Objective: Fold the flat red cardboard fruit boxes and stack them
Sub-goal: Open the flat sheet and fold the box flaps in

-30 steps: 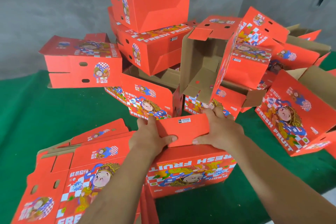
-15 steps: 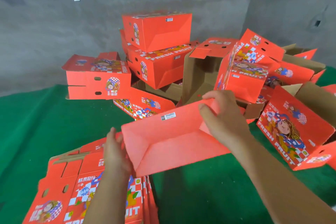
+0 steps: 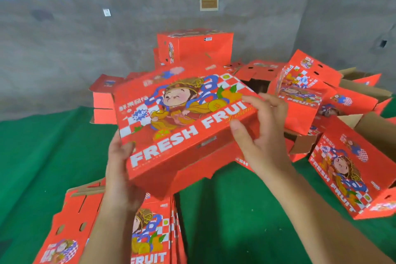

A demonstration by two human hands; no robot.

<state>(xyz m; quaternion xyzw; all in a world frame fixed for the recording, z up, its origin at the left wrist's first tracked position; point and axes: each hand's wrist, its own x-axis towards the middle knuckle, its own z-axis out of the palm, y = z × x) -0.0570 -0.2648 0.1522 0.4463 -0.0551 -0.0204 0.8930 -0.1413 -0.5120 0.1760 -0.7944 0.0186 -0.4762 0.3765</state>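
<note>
Gripping a folded red box (image 3: 184,118), both hands (image 3: 120,167) (image 3: 260,133) hold it aloft.

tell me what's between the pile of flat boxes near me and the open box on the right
In the head view, only bare green mat lies between the flat boxes and the open box; the held box hangs above that gap's far end.

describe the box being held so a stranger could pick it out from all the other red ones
Above the green mat, in front of the heap of folded boxes, one red box is lifted clear. Only it is gripped by the left hand and right hand, cartoon face up.
</note>
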